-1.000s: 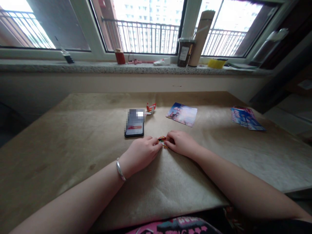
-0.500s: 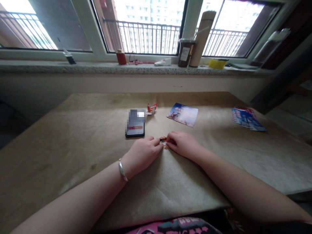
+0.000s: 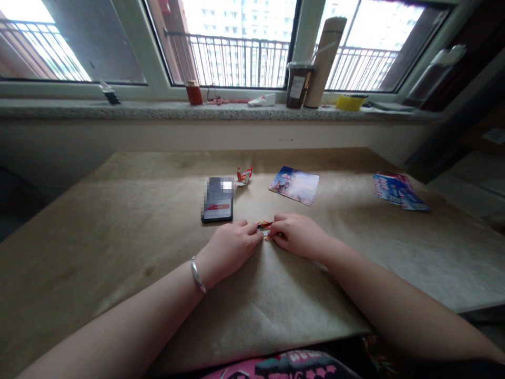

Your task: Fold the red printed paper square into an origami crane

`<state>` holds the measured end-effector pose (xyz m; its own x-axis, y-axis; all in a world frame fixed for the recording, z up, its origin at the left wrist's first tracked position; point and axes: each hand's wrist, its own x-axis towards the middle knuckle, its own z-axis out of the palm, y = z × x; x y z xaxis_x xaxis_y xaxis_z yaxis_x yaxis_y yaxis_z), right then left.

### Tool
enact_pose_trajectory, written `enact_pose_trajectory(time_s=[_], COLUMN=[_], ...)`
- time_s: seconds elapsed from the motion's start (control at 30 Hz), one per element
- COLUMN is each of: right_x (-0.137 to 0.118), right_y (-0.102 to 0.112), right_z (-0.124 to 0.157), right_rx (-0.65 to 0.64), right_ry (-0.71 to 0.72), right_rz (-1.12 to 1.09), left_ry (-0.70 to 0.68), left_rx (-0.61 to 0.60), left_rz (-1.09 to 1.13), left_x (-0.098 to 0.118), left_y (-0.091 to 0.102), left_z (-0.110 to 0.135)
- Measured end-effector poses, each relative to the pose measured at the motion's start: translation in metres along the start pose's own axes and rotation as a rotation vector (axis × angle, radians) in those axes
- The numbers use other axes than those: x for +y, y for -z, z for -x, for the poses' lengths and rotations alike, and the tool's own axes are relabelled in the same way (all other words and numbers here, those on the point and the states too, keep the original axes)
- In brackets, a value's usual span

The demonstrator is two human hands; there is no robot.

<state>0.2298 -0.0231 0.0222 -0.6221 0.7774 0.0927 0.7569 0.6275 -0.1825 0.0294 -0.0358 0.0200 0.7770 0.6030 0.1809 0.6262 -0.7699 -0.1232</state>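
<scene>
Right now, the left hand (image 3: 231, 250) rests palm down on the table (image 3: 118, 231), its thumb and fingers drawn together and pinching one end of a small strip of patterned paper (image 3: 265, 232). Opposite it, the right hand (image 3: 302, 235) lies with its fingers curled and its thumb against them, pinching the strip's other end. Between the two sets of fingertips only a short stretch of orange, white and green shows; the ends are hidden by the hands. The strip is on the table, between the near and far edges and well in from both sides.

A silver bracelet (image 3: 198, 276) circles the left wrist. Just beyond the left hand, a phone (image 3: 218, 202) lies face up, its upper screen blurred. By the phone's far right corner sits a folded red-and-white paper piece (image 3: 245, 176), toward the table's far edge. Further right, a blue-and-pink sheet (image 3: 295, 185) lies flat, and near the right edge, toward the far right corner, several printed sheets (image 3: 400, 192) overlap.

Past the far edge, a speckled windowsill (image 3: 153, 110) carries a red jar (image 3: 194, 93), a dark cup (image 3: 298, 87), a tall beige cylinder (image 3: 325, 63) and a yellow roll (image 3: 349, 102).
</scene>
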Motion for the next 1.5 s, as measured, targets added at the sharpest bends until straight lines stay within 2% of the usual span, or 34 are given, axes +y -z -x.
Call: enact_pose_trajectory(time_s=[0.4,0.57,0.9,1.2,1.5], right_x=[-0.001,-0.001,0.000,-0.002,-0.007], right_y=[0.004,0.002,-0.004,0.000,0.000], right_z=[0.004,0.005,0.003,0.004,0.003], right_rx=[0.023,0.037,0.048,0.034,0.035], right_ry=[0.158,0.124,0.051,0.067,0.027], right_rz=[0.102,0.121,0.010,0.058,0.083], left_ry=[-0.032,-0.036,-0.092,-0.052,-0.029], left_rx=[0.042,0.025,0.021,-0.013,0.019], left_rz=[-0.007,-0.025,-0.020,0.021,-0.044], left_x=[-0.004,-0.004,-0.007,-0.006,0.002], left_y=[-0.003,-0.002,-0.003,0.000,-0.002], left_z=[0.000,0.000,0.003,0.003,0.001])
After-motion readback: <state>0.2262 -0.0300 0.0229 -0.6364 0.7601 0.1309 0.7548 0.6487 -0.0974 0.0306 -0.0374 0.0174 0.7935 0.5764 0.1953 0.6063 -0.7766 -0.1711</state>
